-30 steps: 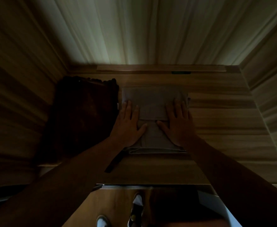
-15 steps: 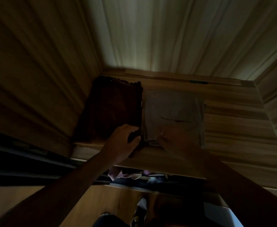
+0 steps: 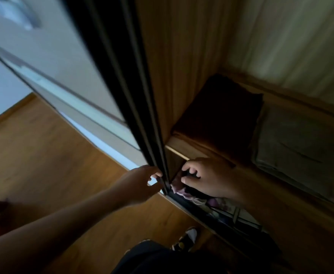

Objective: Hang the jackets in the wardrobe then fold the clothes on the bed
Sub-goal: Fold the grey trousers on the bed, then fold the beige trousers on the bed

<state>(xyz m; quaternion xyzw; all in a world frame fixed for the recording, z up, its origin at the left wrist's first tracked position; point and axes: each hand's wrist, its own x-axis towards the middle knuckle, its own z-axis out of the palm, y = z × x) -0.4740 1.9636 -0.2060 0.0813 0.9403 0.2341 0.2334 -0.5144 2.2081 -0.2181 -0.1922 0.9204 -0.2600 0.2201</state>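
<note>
Wood-grain panels line the wardrobe (image 3: 184, 62), and on its one visible shelf (image 3: 184, 147) lie two folded garments, touching side by side: a dark brown one (image 3: 219, 115) against the left wall and a grey-green one (image 3: 300, 143) to its right. Two hands show. The left hand (image 3: 142, 182) has thumb and fingers curled round the black edge of the single sliding door (image 3: 126, 86), outside the wardrobe and well apart from both garments. The right hand (image 3: 207, 177) sits just below the shelf's front edge, under the brown garment, fingers curled beside some pink cloth (image 3: 179, 189); in the dim, blurred light I cannot tell whether it holds anything.
</note>
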